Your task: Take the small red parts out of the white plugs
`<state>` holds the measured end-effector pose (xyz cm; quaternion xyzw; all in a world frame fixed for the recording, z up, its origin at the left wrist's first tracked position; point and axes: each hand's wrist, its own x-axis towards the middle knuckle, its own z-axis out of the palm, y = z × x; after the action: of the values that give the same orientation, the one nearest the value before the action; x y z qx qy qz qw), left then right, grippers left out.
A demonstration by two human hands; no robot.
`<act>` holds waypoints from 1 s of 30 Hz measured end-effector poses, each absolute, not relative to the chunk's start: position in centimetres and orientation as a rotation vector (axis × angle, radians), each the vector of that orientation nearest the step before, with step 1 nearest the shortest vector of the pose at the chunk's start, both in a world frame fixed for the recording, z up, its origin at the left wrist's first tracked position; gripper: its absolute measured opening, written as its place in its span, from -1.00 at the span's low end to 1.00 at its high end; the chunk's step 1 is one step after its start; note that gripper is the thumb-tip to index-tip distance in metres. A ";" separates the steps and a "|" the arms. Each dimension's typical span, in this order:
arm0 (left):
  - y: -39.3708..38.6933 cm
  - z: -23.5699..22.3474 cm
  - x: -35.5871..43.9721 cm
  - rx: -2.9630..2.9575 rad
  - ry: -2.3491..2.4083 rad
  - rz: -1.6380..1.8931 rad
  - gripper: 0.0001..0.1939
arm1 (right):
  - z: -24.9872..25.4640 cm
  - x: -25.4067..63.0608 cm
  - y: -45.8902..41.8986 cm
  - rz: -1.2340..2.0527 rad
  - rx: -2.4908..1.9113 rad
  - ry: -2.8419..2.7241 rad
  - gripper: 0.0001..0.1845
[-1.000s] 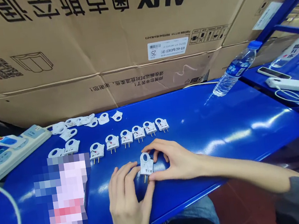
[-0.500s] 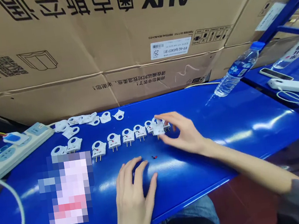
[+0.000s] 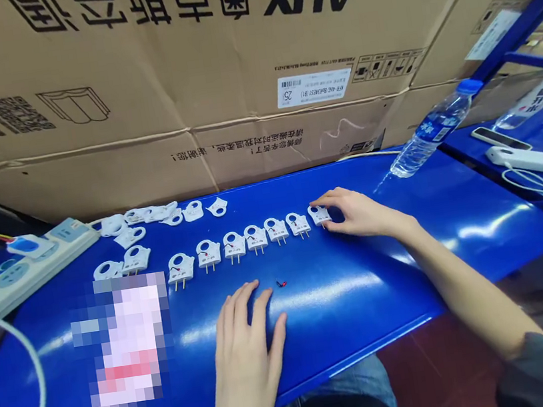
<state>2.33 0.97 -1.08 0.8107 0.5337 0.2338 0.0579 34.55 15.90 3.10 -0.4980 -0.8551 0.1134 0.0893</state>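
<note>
Right hand (image 3: 361,212) pinched plug (image 3: 319,214) at row (image 3: 246,242) end; left hand (image 3: 248,341) flat, empty, on worktop (image 3: 409,245); loose shells (image 3: 152,217) left.

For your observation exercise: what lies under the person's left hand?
Only the blue table shows around the flat left hand; a small red part lies just beyond the fingers. Anything under the palm is hidden.

Glossy blue table (image 3: 410,258), stacked cardboard boxes (image 3: 183,74) behind, reddish floor (image 3: 449,354)
</note>
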 end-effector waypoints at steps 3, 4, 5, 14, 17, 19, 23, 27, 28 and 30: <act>1.0 -1.1 2.4 2.460 1.620 0.721 -0.64 | 3.1 34.4 15.6 0.331 -1.466 -2.544 -0.40; 1.0 -1.1 2.4 2.463 1.622 0.724 -0.64 | 3.1 34.4 15.5 0.323 -1.461 -2.533 -0.38; 1.0 -1.2 2.4 2.466 1.622 0.722 -0.64 | 3.2 34.2 15.4 0.314 -1.452 -2.517 -0.36; 0.8 -1.2 2.4 2.445 1.647 0.709 -0.64 | 3.0 30.8 14.1 0.227 -1.309 -2.518 -0.26; 0.8 -1.2 2.4 2.426 1.649 0.709 -0.64 | 2.3 30.2 14.1 0.226 -1.248 -2.545 -0.31; 0.8 -1.2 2.4 2.423 1.646 0.710 -0.63 | 2.2 30.2 14.2 0.225 -1.226 -2.546 -0.32; 0.8 -1.3 2.3 2.434 1.642 0.711 -0.63 | 2.4 30.4 14.3 0.220 -1.210 -2.518 -0.30; 0.8 -1.2 2.3 2.440 1.634 0.716 -0.62 | 2.8 30.6 14.3 0.213 -1.160 -2.471 -0.29; 0.8 -1.2 2.3 2.439 1.632 0.717 -0.62 | 3.0 30.6 14.3 0.207 -1.145 -2.454 -0.28; 0.8 -1.1 2.3 2.436 1.635 0.723 -0.60 | 3.2 30.4 14.1 0.197 -1.106 -2.418 -0.28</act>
<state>2.29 0.77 -1.12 0.8048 0.5401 0.2390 0.0599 30.44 14.09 3.19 -0.4031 -0.8814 0.0719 0.2354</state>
